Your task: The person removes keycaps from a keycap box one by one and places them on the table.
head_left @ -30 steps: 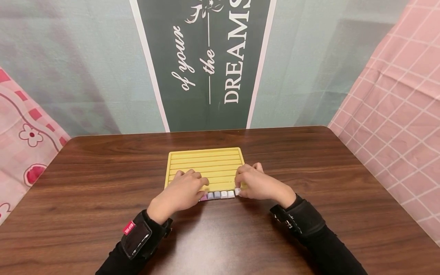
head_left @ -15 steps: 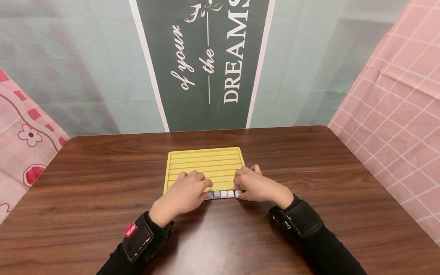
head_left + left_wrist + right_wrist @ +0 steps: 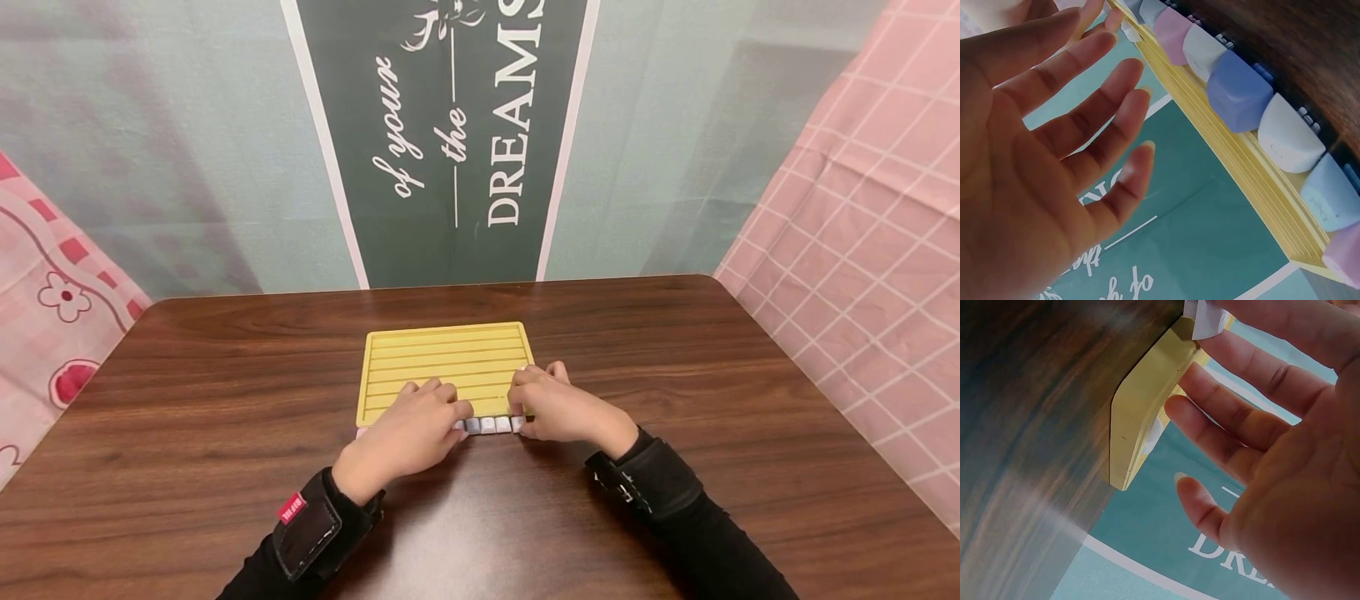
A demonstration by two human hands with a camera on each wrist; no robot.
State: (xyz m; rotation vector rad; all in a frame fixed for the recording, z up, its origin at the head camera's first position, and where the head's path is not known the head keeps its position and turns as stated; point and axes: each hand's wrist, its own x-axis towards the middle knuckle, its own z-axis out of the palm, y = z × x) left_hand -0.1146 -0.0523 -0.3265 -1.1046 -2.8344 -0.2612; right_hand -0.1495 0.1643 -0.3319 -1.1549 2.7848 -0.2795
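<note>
A yellow ridged tray lies on the table, with a row of keycaps along its near edge. White, blue, pink and grey ones show in the left wrist view, including a deep-blue keycap. My left hand is over the row's left part, its thumb and forefinger at a grey keycap. Whether they touch it is hidden; the other fingers are loosely bent. My right hand pinches a white keycap at the row's right end, beside the tray's corner.
The brown wooden table extends around the tray. Behind it hangs a cloth with a lettered dark green panel. Pink cloths hang at both sides. Black bands with wrist cameras sit on both wrists.
My left hand has slid rightward along the keycap row. My right hand has brought the white keycap slightly down and left, closing the gap to its neighbour.
</note>
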